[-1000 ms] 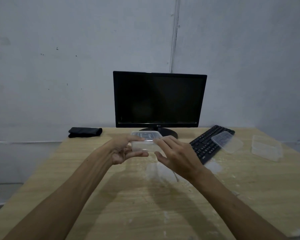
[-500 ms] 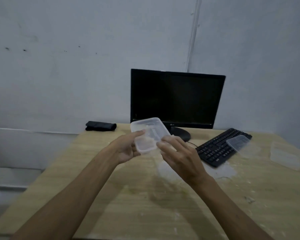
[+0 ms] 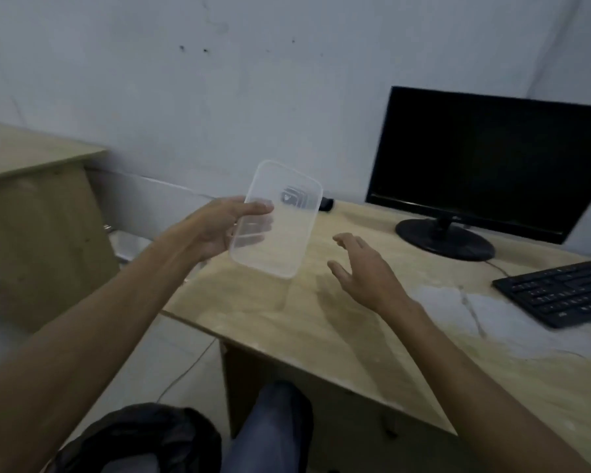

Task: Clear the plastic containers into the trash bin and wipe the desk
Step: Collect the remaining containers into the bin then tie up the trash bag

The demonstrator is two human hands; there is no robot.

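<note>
The left hand [image 3: 215,230] holds a clear plastic container [image 3: 276,218] up in the air, over the left end of the desk [image 3: 338,336]. The thumb lies on the near side and the fingers curl round the back, so you can see them through the thin, see-through plastic. The container is a long box shape with round corners, and it is tilted. The right hand [image 3: 365,268] hovers just above the desk with its fingers spread and holds nothing. The desk top is pale wood with white smudgy patches on it. A flat black monitor [image 3: 485,158] stands on a round foot at the back. A black keyboard [image 3: 560,295] lies at the right edge. A dark, crinkly bag [image 3: 140,435] sits low on the floor by the person's knee [image 3: 277,414]
</note>
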